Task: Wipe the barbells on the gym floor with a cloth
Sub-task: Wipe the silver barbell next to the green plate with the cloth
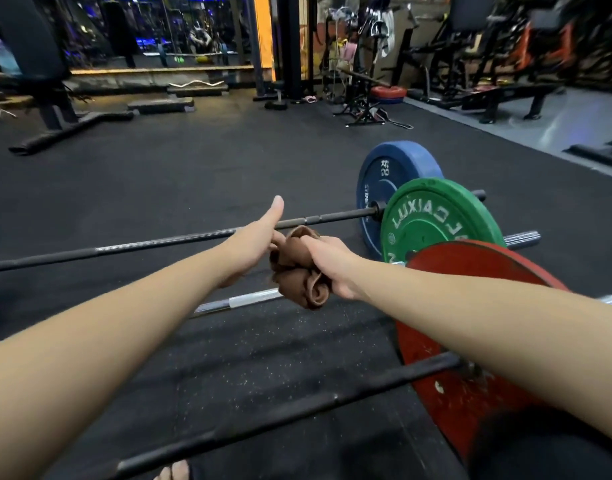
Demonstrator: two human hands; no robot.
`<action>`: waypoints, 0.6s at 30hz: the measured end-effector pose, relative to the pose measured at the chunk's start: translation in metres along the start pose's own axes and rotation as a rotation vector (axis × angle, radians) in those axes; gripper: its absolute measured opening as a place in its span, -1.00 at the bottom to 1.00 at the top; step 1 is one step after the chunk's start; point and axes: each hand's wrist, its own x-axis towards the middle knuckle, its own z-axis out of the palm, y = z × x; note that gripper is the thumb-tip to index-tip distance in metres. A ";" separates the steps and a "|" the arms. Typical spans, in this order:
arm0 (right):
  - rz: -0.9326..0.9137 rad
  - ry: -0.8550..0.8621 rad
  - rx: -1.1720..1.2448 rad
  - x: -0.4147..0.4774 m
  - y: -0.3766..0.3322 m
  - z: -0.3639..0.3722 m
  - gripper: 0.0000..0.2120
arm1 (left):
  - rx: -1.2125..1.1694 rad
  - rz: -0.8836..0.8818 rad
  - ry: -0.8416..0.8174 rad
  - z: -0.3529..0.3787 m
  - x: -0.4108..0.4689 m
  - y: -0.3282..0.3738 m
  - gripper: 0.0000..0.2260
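A: Hands — what state?

B: The right hand [332, 268] was clenched round the brown cloth [297, 275], which was bunched into a wad. The left hand [256, 244] sat at 9 o'clock of the wad and touched it. Its thumb stuck straight out toward 12, and its fingers curled into the cloth's edge, mostly hidden behind the palm.

A: Cloth position?

B: Mid-frame, between the two hands. The far bar [159, 242] passed behind it. The silver stretch of the middle bar [242, 301] ran in under its lower edge from 8 o'clock. Contact with either bar — could not tell.

A: Bars?

B: Three, lying on the black rubber floor [193, 161], roughly parallel, each slanting from 8 toward 2 o'clock. The near bar [263, 422] was dark, at 6 o'clock of the cloth.

A: Plates?

B: All were toward 3 o'clock of the hands, standing on edge. The blue plate [380, 178] was on the far bar. The green plate [436, 226] was on the middle bar and overlapped the blue one in view. The red plate [443, 410] was on the near bar, scuffed, partly behind the right forearm.

A: Anything else?

B: A bench [37, 46] at 10 o'clock, well apart from the bars. Bare toes [172, 472] at the bottom edge, at 6.
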 end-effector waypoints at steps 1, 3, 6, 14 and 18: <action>-0.030 0.052 -0.076 0.002 0.001 -0.002 -0.71 | 0.016 0.007 0.016 -0.001 0.007 -0.003 -0.22; -0.126 0.177 -0.345 0.008 0.001 -0.016 -0.64 | 0.085 0.032 0.023 -0.005 0.021 -0.005 -0.18; -0.255 0.295 -0.838 0.021 -0.007 -0.052 -0.72 | 0.318 0.081 -0.025 -0.006 0.038 -0.001 -0.22; -0.236 0.378 -1.571 0.068 -0.019 -0.121 -0.64 | 0.320 0.040 -0.094 0.044 0.071 -0.059 -0.53; -0.260 0.491 -1.725 0.104 -0.020 -0.146 -0.67 | 0.377 0.016 -0.042 0.050 0.086 -0.106 -0.52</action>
